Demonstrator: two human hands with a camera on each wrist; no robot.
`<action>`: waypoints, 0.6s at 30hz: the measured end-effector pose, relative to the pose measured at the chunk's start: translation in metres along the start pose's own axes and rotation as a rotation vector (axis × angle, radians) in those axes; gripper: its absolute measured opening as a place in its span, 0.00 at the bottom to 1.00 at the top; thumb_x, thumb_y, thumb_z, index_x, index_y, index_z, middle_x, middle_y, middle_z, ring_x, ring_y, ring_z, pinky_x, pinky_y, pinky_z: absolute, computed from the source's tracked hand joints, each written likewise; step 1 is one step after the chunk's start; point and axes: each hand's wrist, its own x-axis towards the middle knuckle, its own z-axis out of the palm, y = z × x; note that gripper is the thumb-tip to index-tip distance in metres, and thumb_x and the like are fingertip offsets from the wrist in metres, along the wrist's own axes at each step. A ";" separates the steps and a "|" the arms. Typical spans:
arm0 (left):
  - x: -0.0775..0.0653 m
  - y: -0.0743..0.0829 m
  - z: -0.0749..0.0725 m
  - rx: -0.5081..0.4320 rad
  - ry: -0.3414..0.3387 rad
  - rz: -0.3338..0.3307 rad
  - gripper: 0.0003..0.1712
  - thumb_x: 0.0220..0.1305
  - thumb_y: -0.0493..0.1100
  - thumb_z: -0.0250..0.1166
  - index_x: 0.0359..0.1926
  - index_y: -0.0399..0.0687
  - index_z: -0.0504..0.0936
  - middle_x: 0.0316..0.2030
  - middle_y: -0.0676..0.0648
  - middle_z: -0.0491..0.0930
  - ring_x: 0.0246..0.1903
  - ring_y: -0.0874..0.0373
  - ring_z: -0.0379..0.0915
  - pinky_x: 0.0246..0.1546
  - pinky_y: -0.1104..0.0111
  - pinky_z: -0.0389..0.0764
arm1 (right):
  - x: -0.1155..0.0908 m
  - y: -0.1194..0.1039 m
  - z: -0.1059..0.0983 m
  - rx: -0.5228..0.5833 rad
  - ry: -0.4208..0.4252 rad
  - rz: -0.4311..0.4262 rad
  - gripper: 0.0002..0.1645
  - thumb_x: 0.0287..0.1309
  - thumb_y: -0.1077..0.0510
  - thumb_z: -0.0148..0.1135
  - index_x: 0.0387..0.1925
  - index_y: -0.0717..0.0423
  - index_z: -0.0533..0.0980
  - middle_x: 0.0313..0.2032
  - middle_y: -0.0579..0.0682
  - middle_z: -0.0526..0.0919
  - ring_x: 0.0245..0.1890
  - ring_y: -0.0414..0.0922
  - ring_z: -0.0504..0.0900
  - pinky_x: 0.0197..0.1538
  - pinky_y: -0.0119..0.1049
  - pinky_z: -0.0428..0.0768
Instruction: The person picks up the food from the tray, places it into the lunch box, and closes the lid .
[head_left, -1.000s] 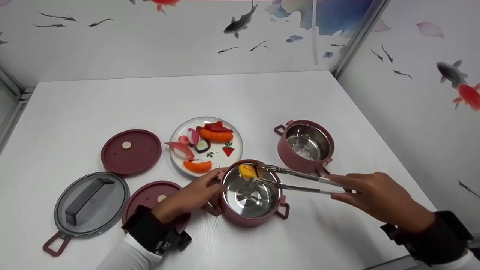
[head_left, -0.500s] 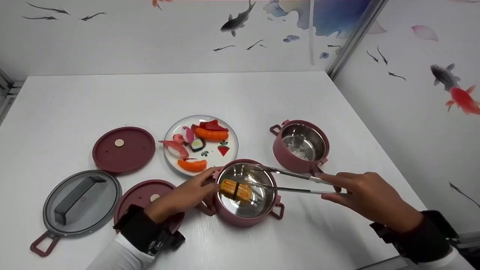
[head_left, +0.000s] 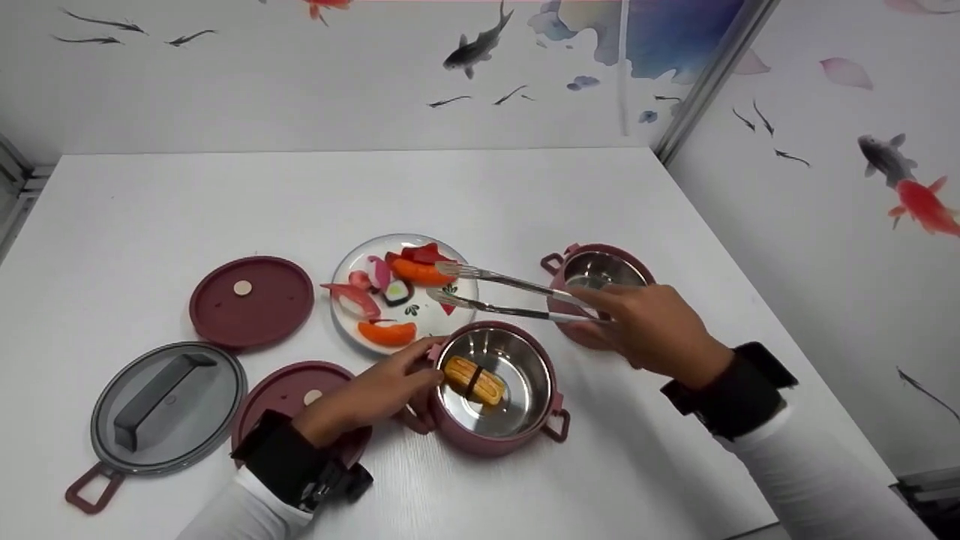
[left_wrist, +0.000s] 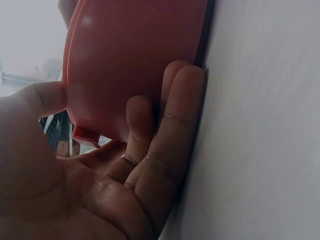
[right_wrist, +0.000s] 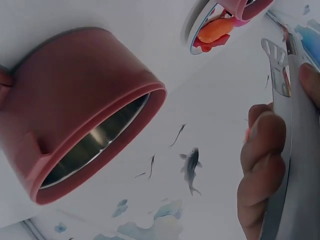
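Observation:
My left hand (head_left: 390, 390) steadies the near red pot (head_left: 491, 446), thumb at its rim and fingers against its outer wall, as the left wrist view shows. Inside that pot lies a yellow toy sushi piece with a dark band (head_left: 474, 380), by the left wall. In my right hand (head_left: 660, 330) are metal tongs (head_left: 517, 281), gripped by their handles. Their tips are spread and hang over the right part of the white plate (head_left: 420, 247), near an orange toy shrimp sushi (head_left: 421, 271), with nothing between them.
A second red pot (head_left: 570, 322) stands behind the right hand, partly hidden. On the left lie a maroon lid (head_left: 251, 315), another maroon lid (head_left: 277, 390) under the left wrist, and a grey lid with a handle (head_left: 195, 420). The plate also bears a sushi roll (head_left: 397, 292) and several other toy foods.
The tongs have let go of the yellow sushi piece, which now rests in the near pot. My right hand has moved them up and left, over the plate. The left hand stays put.

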 end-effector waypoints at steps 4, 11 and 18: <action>0.000 0.000 0.001 -0.010 -0.006 0.009 0.35 0.77 0.49 0.57 0.80 0.62 0.58 0.35 0.38 0.83 0.27 0.51 0.85 0.34 0.55 0.92 | 0.022 0.003 0.011 -0.032 -0.048 0.040 0.23 0.58 0.52 0.74 0.56 0.51 0.85 0.28 0.52 0.88 0.24 0.50 0.85 0.23 0.47 0.82; -0.001 -0.001 0.002 -0.022 -0.018 0.019 0.35 0.77 0.48 0.56 0.80 0.61 0.58 0.32 0.39 0.83 0.27 0.51 0.85 0.33 0.55 0.92 | 0.049 0.007 0.026 -0.044 -0.164 0.155 0.21 0.64 0.48 0.71 0.56 0.52 0.83 0.32 0.53 0.89 0.31 0.52 0.88 0.34 0.52 0.88; 0.000 0.000 0.000 -0.021 -0.010 0.019 0.35 0.77 0.49 0.56 0.80 0.63 0.58 0.37 0.39 0.83 0.28 0.51 0.85 0.34 0.55 0.92 | 0.064 0.011 0.033 -0.013 -0.222 0.185 0.23 0.67 0.46 0.69 0.57 0.53 0.84 0.32 0.54 0.88 0.31 0.52 0.85 0.38 0.52 0.88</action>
